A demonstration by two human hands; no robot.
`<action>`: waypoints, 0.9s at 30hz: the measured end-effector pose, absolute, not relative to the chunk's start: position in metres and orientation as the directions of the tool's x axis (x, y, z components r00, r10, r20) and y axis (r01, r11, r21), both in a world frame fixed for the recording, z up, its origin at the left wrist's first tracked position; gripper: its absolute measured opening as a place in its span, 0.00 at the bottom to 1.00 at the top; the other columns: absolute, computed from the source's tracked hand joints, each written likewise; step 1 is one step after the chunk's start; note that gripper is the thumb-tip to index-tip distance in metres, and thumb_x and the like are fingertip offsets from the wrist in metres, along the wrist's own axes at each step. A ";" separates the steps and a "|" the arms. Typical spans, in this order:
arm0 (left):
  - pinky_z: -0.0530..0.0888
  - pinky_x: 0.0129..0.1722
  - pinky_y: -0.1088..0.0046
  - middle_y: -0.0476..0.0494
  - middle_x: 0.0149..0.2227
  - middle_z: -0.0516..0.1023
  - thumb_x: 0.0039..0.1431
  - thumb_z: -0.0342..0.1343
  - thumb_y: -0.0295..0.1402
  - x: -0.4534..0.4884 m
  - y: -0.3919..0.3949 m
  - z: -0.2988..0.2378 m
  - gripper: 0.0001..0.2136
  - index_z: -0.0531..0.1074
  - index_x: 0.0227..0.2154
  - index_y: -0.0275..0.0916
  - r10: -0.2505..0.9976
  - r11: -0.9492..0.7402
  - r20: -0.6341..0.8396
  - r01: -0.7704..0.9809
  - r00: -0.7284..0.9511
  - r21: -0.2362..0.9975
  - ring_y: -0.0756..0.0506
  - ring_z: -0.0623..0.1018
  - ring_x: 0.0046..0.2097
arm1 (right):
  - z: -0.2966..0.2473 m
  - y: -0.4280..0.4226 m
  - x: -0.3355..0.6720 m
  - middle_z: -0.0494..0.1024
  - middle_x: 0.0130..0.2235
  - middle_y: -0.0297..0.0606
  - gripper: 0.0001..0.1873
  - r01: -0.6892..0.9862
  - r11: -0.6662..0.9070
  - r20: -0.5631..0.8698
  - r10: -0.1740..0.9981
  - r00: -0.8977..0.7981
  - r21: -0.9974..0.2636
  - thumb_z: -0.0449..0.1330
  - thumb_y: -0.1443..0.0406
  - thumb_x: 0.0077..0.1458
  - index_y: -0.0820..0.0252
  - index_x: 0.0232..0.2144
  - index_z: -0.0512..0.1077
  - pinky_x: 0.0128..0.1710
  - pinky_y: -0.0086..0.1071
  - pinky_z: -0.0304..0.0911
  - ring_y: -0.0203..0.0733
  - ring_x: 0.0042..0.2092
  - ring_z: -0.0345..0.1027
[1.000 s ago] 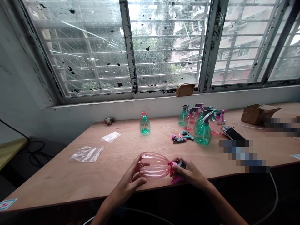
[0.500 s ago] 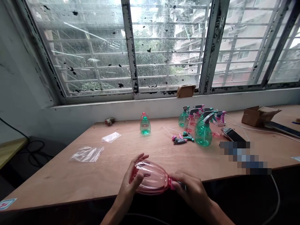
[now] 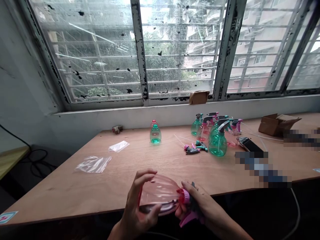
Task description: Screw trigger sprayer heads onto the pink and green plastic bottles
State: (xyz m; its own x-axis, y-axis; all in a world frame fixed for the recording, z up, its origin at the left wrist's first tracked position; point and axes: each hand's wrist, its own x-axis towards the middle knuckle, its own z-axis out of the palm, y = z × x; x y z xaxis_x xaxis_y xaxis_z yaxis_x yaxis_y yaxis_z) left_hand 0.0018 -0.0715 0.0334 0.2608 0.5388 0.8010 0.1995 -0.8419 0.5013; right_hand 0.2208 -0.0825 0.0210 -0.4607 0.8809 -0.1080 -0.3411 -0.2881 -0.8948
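A clear pink spray bottle (image 3: 161, 190) lies on its side in the air at the table's front edge, its neck towards the right. My left hand (image 3: 138, 203) is wrapped round its base end, thumb below and fingers above. At the neck, my right hand (image 3: 200, 203) grips the pink and dark spray head (image 3: 190, 206); part of that head is hidden by the palm. Farther back on the table, two loose spray heads (image 3: 196, 148) lie by a green spray bottle (image 3: 218, 141) that stands upright.
Several spray bottles (image 3: 205, 128) stand at the back right. A green bottle (image 3: 155, 135) stands in front of a pink one. Plastic bags (image 3: 93, 164) lie on the left; a phone (image 3: 250, 145) and a cardboard box (image 3: 276, 126) are at the right.
The bottle has rolled about its length, and the spray head's pink part now shows below my right hand. My left hand's grip has shifted round the base.
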 end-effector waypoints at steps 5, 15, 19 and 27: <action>0.68 0.53 0.57 0.38 0.56 0.67 0.63 0.47 0.51 0.010 -0.061 0.029 0.23 0.60 0.55 0.45 0.829 -0.556 0.546 0.080 0.118 0.827 0.35 0.69 0.56 | 0.026 -0.090 0.246 0.82 0.40 0.50 0.39 -0.457 -0.162 0.031 0.922 -0.385 -0.874 0.48 0.35 0.53 0.63 0.38 0.78 0.47 0.45 0.68 0.54 0.44 0.75; 0.61 0.63 0.53 0.38 0.66 0.60 0.64 0.50 0.47 0.011 -0.051 0.011 0.30 0.48 0.66 0.48 0.745 -0.653 0.346 0.521 0.570 0.550 0.36 0.62 0.65 | 0.009 -0.091 0.227 0.65 0.61 0.41 0.38 0.125 0.424 0.395 0.895 -0.205 -0.897 0.66 0.56 0.53 0.48 0.62 0.57 0.65 0.48 0.51 0.53 0.64 0.54; 0.62 0.63 0.50 0.36 0.67 0.59 0.66 0.47 0.46 0.019 -0.049 0.007 0.30 0.47 0.66 0.44 0.714 -0.700 0.297 0.658 0.634 0.279 0.36 0.61 0.66 | 0.008 -0.078 0.239 0.70 0.56 0.43 0.35 0.311 0.489 0.507 0.862 -0.026 -0.815 0.66 0.56 0.52 0.52 0.59 0.59 0.56 0.43 0.65 0.54 0.56 0.66; 0.63 0.62 0.51 0.36 0.66 0.61 0.60 0.58 0.40 0.025 -0.051 0.002 0.30 0.56 0.63 0.41 0.663 -0.732 0.248 0.681 0.706 0.021 0.34 0.62 0.65 | -0.013 -0.036 0.347 0.73 0.47 0.46 0.39 0.643 0.070 0.372 0.861 0.347 -0.763 0.60 0.44 0.49 0.55 0.58 0.58 0.46 0.44 0.69 0.57 0.50 0.72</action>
